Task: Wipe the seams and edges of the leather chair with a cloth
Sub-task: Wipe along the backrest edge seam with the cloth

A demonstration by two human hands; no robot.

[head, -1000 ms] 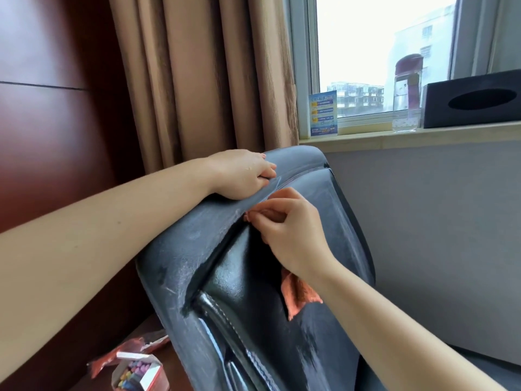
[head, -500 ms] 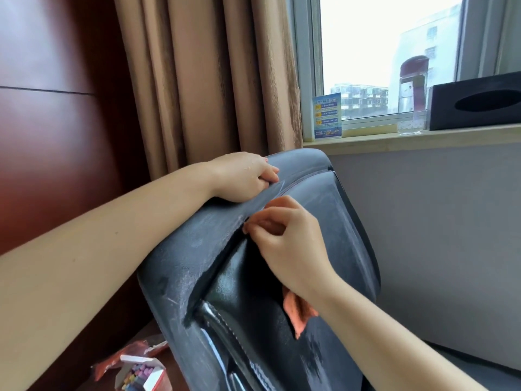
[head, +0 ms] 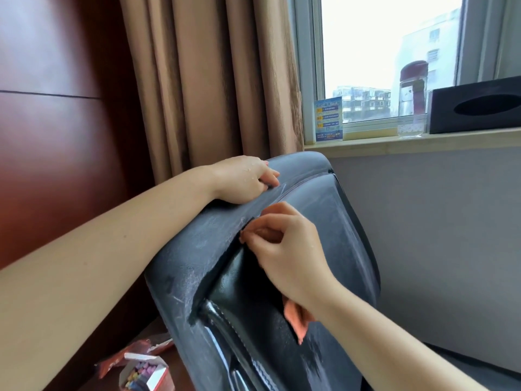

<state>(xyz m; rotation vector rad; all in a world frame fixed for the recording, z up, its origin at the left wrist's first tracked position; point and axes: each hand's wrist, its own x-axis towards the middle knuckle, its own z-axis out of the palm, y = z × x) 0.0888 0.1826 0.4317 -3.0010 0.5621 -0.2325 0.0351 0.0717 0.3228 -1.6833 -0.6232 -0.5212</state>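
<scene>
A dark grey leather chair (head: 194,261) fills the middle of the view, its back top dusted with whitish chalk marks. My left hand (head: 244,179) grips the upper edge of the chair back, fingers curled over the leather. My right hand (head: 282,244) pinches an orange cloth (head: 297,317) and presses its tip into the seam below the top edge. Most of the cloth is hidden under my palm; a corner hangs below my wrist.
Brown curtains (head: 203,80) and a red wood panel (head: 56,122) stand behind the chair. The windowsill (head: 423,142) holds a blue card (head: 329,119), a clear bottle with a red cap (head: 412,100) and a black tissue box (head: 476,107). An open box of coloured chalk (head: 143,373) lies at lower left.
My right hand with the cloth has slid a little down and left along the seam. My left hand keeps its grip on the top edge.
</scene>
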